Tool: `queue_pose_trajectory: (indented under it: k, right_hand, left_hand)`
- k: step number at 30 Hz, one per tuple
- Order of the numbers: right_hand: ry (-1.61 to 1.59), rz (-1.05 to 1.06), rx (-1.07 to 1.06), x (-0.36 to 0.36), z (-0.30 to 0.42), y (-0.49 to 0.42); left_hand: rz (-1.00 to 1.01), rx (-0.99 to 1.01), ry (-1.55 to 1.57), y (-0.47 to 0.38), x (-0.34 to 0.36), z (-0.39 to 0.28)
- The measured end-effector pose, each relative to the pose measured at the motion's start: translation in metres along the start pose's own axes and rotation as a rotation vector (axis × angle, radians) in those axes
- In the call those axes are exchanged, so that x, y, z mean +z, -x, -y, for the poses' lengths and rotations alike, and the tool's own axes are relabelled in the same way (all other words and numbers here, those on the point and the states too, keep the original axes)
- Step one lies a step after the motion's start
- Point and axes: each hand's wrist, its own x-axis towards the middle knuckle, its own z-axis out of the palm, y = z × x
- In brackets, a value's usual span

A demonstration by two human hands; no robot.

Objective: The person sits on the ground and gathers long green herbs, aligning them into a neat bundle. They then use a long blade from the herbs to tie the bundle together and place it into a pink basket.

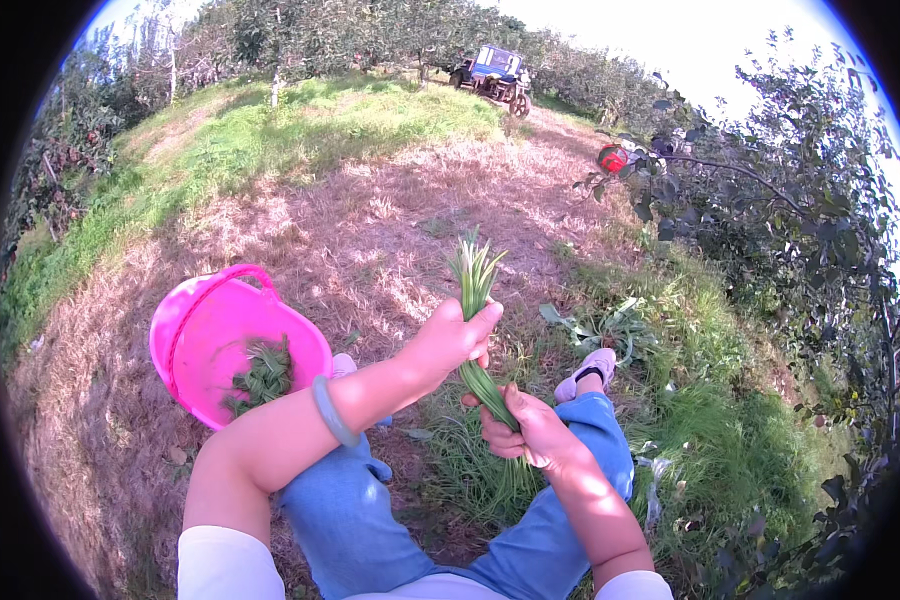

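Note:
A bundle of long green grass-like leaves (486,390) is held between both hands, its paler cut-looking ends fanning out at the top. My left hand (457,337), on the arm with a grey-blue bangle (334,411), grips its upper part. Lower down, my right hand (521,426) is closed round the same bundle, and the leaf tips hang below it. To the left, a bright pink plastic bucket (225,330) leans with its mouth towards me. Inside lies a knotted or twisted clump of green leaves (268,375). The bucket's handle rests across its upper side.
Green grass (480,465) grows between my legs and to the right. A broad-leaved plant (619,326) is beyond my right shoe (589,373). Leafy tree branches (780,202) reach in from the right. Farther off are a red bucket (613,157) and a blue three-wheeled vehicle (495,71).

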Motion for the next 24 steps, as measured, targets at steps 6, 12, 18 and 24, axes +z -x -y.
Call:
queue_pose_trajectory:
  k: [6, 12, 18, 24]
  right_hand:
    - [0.056, 0.065, -0.041, -0.002, -0.019, -0.006]
    - [0.115, 0.073, -0.085, 0.000, -0.025, -0.007]
    - [0.797, -0.075, -0.054, 0.018, 0.004, -0.014]
    - [2.219, -0.013, -0.479, 0.021, 0.087, -0.031]
  left_hand:
    - [-0.140, 0.115, -0.460, 0.012, 0.015, -0.010]
    - [-0.165, 0.314, -0.717, 0.011, 0.015, 0.000]
    - [-0.457, 0.300, -0.965, -0.011, -0.016, 0.018]
    - [-0.126, -0.305, -1.376, -0.022, -0.038, 0.014]
